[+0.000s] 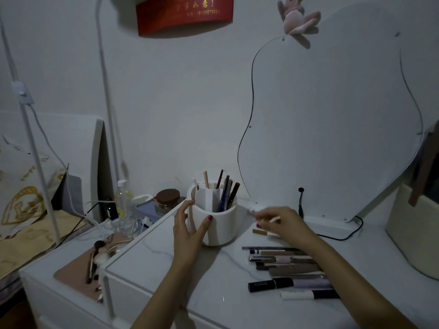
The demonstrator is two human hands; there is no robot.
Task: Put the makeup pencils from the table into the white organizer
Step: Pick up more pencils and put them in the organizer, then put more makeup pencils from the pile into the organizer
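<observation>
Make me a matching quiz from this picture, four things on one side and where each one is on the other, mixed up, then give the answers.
Things:
1. left hand
2. right hand
3. black tube
4. brown-lidded jar

Places:
A. lying in the row of makeup pencils on the table
B. behind and left of the white organizer
C. wrapped around the organizer's side
D. right of the organizer, pinching a light pencil

Pairs: 1-C, 2-D, 3-A, 4-B

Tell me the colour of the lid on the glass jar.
Brown; the lid shows in the head view.
</observation>
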